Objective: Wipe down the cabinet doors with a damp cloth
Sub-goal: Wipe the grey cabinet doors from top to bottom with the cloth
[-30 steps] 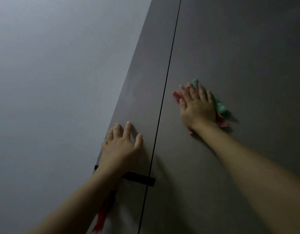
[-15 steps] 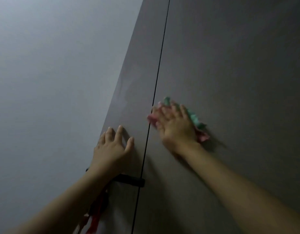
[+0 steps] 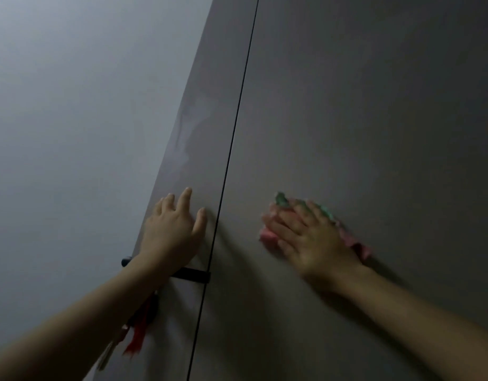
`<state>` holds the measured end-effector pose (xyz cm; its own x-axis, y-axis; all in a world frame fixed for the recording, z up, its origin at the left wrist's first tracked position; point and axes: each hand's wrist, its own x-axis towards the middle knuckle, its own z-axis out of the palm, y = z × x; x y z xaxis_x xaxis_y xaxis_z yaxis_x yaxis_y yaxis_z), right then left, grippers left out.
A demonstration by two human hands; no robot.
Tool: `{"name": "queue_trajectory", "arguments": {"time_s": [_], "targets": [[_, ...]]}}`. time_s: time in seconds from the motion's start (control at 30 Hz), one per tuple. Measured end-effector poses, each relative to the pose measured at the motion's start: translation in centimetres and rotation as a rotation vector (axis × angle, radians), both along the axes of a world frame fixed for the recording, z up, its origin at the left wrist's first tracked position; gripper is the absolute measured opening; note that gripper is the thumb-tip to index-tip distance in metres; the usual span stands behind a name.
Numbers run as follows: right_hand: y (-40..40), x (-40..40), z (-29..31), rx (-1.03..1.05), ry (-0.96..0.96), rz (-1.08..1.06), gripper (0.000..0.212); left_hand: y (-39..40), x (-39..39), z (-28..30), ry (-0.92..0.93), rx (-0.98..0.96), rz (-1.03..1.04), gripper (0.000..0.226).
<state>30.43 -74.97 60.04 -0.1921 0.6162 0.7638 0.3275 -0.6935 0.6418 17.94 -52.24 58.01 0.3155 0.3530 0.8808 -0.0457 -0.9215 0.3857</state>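
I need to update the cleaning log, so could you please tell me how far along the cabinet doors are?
Done: the left door carries a pale smear above the left hand, possibly a wet trail. In hand: the right hand presses the cloth flat on the right door, blurred mid-stroke. Left: I cannot tell how much of the right door remains.

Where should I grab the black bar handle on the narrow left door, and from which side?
Probably the right end of the black bar handle, coming from below. It runs horizontally to the door's seam edge, and the left hand and forearm cover its middle; red tassels hang under its left end.
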Motion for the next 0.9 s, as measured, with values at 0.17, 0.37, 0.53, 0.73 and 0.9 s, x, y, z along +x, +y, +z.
{"name": "queue_trajectory", "arguments": {"time_s": [0.17, 0.37, 0.53, 0.73, 0.9], "targets": [[-8.1, 1.4, 7.6, 0.442, 0.065, -0.033, 0.064, -6.3, 0.5, 1.4, -0.067, 0.156, -0.119, 0.055], [-5.0, 1.0, 2.9, 0.322, 0.029, 0.016, 0.054, -13.1, 3.5, 2.2, -0.025, 0.249, -0.171, 0.056], [-13.6, 2.0, 5.8, 0.295, 0.034, -0.063, 0.058, -16.8, 5.3, 4.1, -0.094, 0.399, -0.131, 0.053], [-13.6, 2.0, 9.4, 0.675, 0.165, -0.039, 0.068, -18.8, 4.8, 5.5, -0.149, 0.423, -0.090, 0.039], [-16.3, 2.4, 2.1, 0.143, -0.007, -0.066, 0.054, -19.7, 5.7, 5.5, -0.164, 0.367, -0.092, 0.038]]}}
